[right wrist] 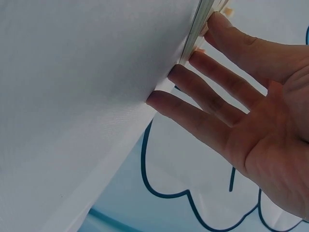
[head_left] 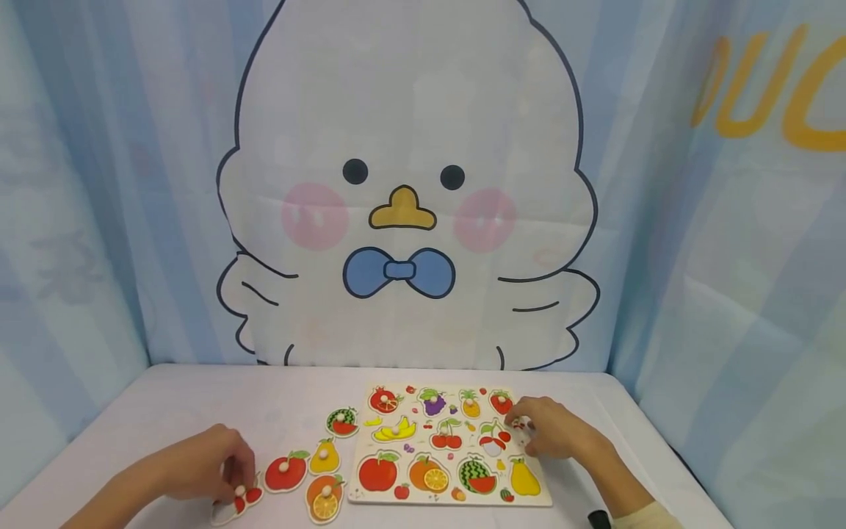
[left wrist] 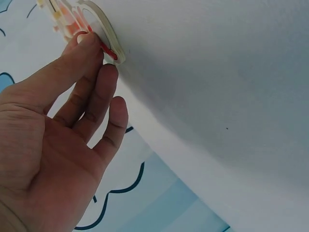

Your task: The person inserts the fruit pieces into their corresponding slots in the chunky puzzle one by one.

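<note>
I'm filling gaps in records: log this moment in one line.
left hand: pinches red-white fruit piece | right hand: touches right edge of puzzle board | loose pieces left of board: apple, pear, orange, watermelon

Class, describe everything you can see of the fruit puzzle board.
The fruit puzzle board is a pale, flat rectangle, apparently wooden, printed with colourful fruit. Knobbed pieces sit in several upper places; the bottom row's apple, orange, watermelon and pear show no knobs. It lies flat on the white table, the right hand touching its right side.
</note>
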A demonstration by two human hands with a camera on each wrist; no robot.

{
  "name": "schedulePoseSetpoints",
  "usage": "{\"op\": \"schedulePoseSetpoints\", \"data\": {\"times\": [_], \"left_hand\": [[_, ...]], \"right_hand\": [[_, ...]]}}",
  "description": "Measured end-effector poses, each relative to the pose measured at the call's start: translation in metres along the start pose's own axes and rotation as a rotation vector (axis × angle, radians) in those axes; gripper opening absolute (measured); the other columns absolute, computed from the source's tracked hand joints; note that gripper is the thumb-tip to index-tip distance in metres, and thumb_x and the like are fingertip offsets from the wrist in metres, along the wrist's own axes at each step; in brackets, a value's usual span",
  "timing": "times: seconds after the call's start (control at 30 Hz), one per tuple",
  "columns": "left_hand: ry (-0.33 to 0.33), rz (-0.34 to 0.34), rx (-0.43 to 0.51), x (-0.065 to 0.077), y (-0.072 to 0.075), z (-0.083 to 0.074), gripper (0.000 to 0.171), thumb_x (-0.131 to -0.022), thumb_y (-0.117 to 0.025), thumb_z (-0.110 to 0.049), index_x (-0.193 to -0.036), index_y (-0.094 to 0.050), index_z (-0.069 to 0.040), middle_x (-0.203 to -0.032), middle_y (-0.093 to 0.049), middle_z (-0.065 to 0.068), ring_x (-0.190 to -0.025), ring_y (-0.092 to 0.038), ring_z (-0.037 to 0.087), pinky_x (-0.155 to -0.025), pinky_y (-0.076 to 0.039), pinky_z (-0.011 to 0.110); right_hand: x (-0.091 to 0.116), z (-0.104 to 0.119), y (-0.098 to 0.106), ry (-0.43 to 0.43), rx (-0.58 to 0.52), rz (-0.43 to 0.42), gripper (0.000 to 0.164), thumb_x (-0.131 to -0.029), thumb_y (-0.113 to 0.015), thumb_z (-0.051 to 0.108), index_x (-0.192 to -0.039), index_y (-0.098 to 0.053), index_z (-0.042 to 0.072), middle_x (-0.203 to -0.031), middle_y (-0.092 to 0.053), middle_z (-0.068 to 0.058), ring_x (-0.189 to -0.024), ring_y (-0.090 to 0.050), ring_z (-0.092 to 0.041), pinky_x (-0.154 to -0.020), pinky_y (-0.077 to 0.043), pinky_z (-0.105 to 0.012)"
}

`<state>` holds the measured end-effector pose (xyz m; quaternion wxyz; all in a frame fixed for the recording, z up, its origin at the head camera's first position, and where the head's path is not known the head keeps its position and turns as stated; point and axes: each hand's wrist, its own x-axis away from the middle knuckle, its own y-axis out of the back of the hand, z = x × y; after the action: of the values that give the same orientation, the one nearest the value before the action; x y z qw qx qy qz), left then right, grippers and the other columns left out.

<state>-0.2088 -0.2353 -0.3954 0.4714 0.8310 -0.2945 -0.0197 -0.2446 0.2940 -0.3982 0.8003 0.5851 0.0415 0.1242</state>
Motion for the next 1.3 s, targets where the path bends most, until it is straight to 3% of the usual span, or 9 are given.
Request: {"op": "schedulePoseSetpoints", "data": {"times": [0.37,0.77,1.3], "left_hand": [[0.039,0.025,0.057,0.0,0.003,0.004,0.014,-0.076,-0.077,-0.005,-0.078,-0.072,-0.018,-0.073,-0.062,0.001,-0.067,-0.054,0.019,-0.061,-0.047,0.025],[0.013,0.033,0.043,-0.002,0.006,0.004,0.016,-0.076,-0.076,-0.002,-0.076,-0.072,-0.018,-0.073,-0.063,-0.001,-0.066,-0.055,0.018,-0.06,-0.047,0.025],[-0.118,-0.014,-0.014,-0.012,0.011,-0.017,0.018,-0.075,-0.078,-0.005,-0.078,-0.073,-0.023,-0.076,-0.064,-0.01,-0.066,-0.055,0.01,-0.062,-0.051,0.023]], "right_hand": [[-0.001,0.002,0.0,0.002,-0.011,0.006,0.038,-0.071,-0.083,0.008,-0.103,-0.069,0.023,-0.112,-0.063,0.002,-0.102,-0.053,-0.022,-0.094,-0.045,-0.052],[0.001,0.003,0.001,0.0,-0.009,-0.004,0.039,-0.07,-0.083,0.007,-0.102,-0.069,0.023,-0.111,-0.063,0.001,-0.102,-0.053,-0.022,-0.093,-0.046,-0.051],[0.001,0.003,0.002,0.012,-0.026,0.0,0.039,-0.07,-0.083,0.005,-0.102,-0.069,0.021,-0.109,-0.063,0.002,-0.1,-0.053,-0.023,-0.093,-0.045,-0.051]]}}
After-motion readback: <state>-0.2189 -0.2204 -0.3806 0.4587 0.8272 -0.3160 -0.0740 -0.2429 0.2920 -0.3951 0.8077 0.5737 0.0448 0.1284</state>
